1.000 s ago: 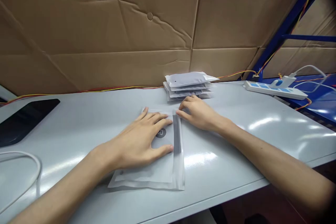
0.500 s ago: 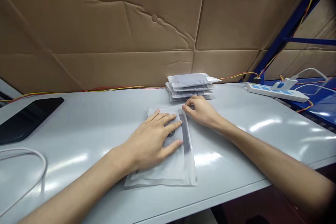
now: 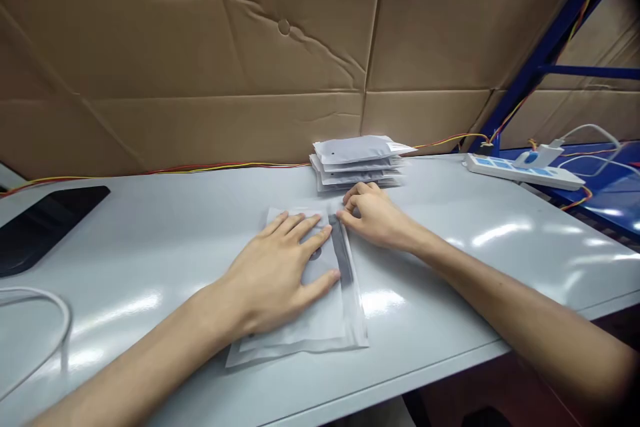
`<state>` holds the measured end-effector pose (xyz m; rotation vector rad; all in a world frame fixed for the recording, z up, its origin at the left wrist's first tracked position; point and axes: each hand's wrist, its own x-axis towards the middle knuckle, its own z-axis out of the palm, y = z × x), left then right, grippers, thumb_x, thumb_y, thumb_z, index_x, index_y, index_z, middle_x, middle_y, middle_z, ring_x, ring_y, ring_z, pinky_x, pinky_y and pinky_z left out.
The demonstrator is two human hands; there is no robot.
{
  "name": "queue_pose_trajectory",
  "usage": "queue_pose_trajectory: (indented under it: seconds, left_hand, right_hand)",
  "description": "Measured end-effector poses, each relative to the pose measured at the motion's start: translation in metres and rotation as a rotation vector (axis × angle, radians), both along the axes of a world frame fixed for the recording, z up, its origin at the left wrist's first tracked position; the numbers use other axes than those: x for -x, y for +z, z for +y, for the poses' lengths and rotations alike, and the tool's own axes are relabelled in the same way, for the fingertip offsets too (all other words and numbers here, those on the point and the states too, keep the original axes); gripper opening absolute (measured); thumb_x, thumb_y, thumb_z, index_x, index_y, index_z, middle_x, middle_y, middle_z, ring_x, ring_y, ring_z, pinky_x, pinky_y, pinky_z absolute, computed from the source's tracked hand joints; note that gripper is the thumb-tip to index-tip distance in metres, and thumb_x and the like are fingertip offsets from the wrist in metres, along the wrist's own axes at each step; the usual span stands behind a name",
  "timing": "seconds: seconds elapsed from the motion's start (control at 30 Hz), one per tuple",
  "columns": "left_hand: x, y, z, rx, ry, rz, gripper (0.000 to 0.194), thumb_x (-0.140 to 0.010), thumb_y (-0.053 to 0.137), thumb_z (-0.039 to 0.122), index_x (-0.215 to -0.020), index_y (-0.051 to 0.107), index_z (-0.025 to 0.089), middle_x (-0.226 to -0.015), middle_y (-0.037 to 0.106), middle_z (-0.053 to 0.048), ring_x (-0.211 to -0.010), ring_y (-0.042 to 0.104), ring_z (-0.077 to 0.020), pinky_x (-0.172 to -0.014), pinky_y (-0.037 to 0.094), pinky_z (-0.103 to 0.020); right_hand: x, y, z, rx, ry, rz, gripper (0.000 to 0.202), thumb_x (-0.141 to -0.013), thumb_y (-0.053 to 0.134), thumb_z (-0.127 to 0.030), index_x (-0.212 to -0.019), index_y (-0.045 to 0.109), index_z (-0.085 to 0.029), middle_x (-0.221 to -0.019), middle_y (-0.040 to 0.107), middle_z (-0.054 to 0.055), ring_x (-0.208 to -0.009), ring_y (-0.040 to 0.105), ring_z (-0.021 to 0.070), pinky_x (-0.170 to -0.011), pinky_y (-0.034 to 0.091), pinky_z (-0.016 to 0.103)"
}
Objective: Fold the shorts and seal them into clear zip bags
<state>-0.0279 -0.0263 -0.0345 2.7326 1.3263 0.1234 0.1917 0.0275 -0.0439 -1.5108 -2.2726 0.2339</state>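
Observation:
A translucent frosted plastic bag (image 3: 356, 320) lies flat on the table, with a pale flat packet (image 3: 315, 323) and a grey strip showing at its right side. My left hand (image 3: 280, 270) rests palm down on the packet and bag, fingers spread. At the bag's far right corner, my right hand (image 3: 373, 213) has its thumb and fingers closed in a pinch on the edge. Just behind that hand stands a stack of similar filled bags (image 3: 356, 149).
A black flat device (image 3: 47, 227) lies at the left, with a white cable (image 3: 63, 320) nearer me. On the right is a white power strip (image 3: 525, 172) with a plug in it. A cardboard wall (image 3: 240, 60) and thin wires run along the back of the grey table (image 3: 170, 233).
The view has shifted slightly, so the scene sits a bit further left. The grey strip along the bag's right side looks wider. Both hands keep nearly the same places on the bag.

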Motion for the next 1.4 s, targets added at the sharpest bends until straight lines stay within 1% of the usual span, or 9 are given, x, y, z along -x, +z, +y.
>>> queue_pose_trajectory:
  seconds: [0.17, 0.33, 0.5, 0.7, 0.9, 1.1, 1.2, 1.3, 1.4]
  left_hand:
    - [-0.004, 0.000, 0.001, -0.047, 0.067, 0.008, 0.069, -0.098, 0.037, 0.066, -0.153, 0.049, 0.026, -0.162, 0.041, -0.010, -0.150, 0.037, -0.0365, -0.125, 0.024, -0.061]
    - [-0.005, 0.003, 0.001, -0.073, 0.125, 0.045, 0.068, -0.098, 0.034, 0.064, -0.152, 0.051, 0.025, -0.160, 0.046, -0.011, -0.148, 0.040, -0.0354, -0.124, 0.026, -0.059]
    - [-0.002, 0.002, 0.004, -0.091, 0.221, 0.063, 0.067, -0.099, 0.033, 0.062, -0.151, 0.052, 0.025, -0.159, 0.047, -0.011, -0.147, 0.041, -0.0370, -0.121, 0.029, -0.060]
    - [0.005, 0.005, 0.014, -0.092, 0.320, 0.093, 0.069, -0.100, 0.028, 0.061, -0.151, 0.053, 0.021, -0.158, 0.047, -0.014, -0.143, 0.044, -0.0405, -0.116, 0.033, -0.063]
    - [0.014, 0.007, 0.023, -0.082, 0.395, 0.110, 0.069, -0.100, 0.028, 0.063, -0.152, 0.051, 0.024, -0.160, 0.046, -0.012, -0.142, 0.045, -0.0410, -0.115, 0.035, -0.061]
    - [0.021, 0.005, 0.028, -0.090, 0.375, 0.091, 0.070, -0.100, 0.027, 0.063, -0.152, 0.051, 0.022, -0.159, 0.046, -0.014, -0.141, 0.045, -0.0413, -0.114, 0.034, -0.062]
    - [0.026, 0.002, 0.031, -0.077, 0.337, 0.067, 0.072, -0.099, 0.027, 0.067, -0.153, 0.050, 0.024, -0.159, 0.046, -0.013, -0.141, 0.044, -0.0410, -0.114, 0.033, -0.062]
    - [0.028, 0.001, 0.031, -0.050, 0.271, 0.031, 0.073, -0.098, 0.029, 0.071, -0.153, 0.049, 0.026, -0.159, 0.046, -0.012, -0.141, 0.042, -0.0397, -0.116, 0.032, -0.062]
    - [0.027, 0.001, 0.028, -0.021, 0.182, -0.014, 0.072, -0.098, 0.032, 0.071, -0.152, 0.050, 0.028, -0.159, 0.047, -0.010, -0.143, 0.040, -0.0381, -0.117, 0.031, -0.062]
  right_hand:
    - [0.002, 0.001, -0.003, 0.024, 0.048, -0.005, 0.032, -0.096, 0.056, -0.031, -0.067, 0.063, -0.020, -0.107, 0.068, 0.011, -0.112, 0.056, 0.0299, -0.099, 0.044, 0.048]
    - [0.003, 0.003, -0.007, 0.058, 0.101, 0.031, 0.030, -0.092, 0.059, -0.028, -0.064, 0.062, -0.020, -0.111, 0.068, 0.011, -0.113, 0.055, 0.0304, -0.100, 0.045, 0.049]
    - [0.009, 0.009, -0.018, 0.113, 0.128, 0.034, 0.026, -0.088, 0.063, -0.027, -0.063, 0.061, -0.020, -0.118, 0.067, 0.010, -0.117, 0.054, 0.0305, -0.100, 0.048, 0.050]
    - [0.013, 0.013, -0.029, 0.138, 0.201, 0.030, 0.031, -0.087, 0.066, -0.030, -0.057, 0.060, -0.022, -0.124, 0.066, 0.009, -0.127, 0.053, 0.0307, -0.106, 0.049, 0.049]
    - [0.012, 0.019, -0.040, 0.144, 0.251, 0.003, 0.026, -0.085, 0.068, -0.027, -0.060, 0.065, -0.023, -0.133, 0.063, 0.010, -0.135, 0.051, 0.0321, -0.107, 0.052, 0.051]
    - [0.009, 0.020, -0.041, 0.113, 0.307, 0.023, 0.025, -0.083, 0.071, -0.025, -0.058, 0.066, -0.024, -0.128, 0.065, 0.010, -0.134, 0.053, 0.0322, -0.102, 0.056, 0.051]
    - [0.006, 0.015, -0.031, 0.101, 0.238, 0.050, 0.019, -0.088, 0.067, -0.029, -0.070, 0.072, -0.023, -0.128, 0.064, 0.011, -0.130, 0.054, 0.0317, -0.104, 0.052, 0.051]
    - [0.002, 0.008, -0.018, -0.024, 0.139, 0.027, 0.014, -0.091, 0.063, -0.026, -0.084, 0.074, -0.021, -0.119, 0.065, 0.012, -0.120, 0.055, 0.0311, -0.103, 0.049, 0.050]
    - [-0.001, 0.001, -0.009, -0.067, 0.136, 0.029, 0.011, -0.091, 0.065, -0.027, -0.090, 0.074, -0.021, -0.113, 0.064, 0.011, -0.115, 0.054, 0.0301, -0.101, 0.048, 0.049]
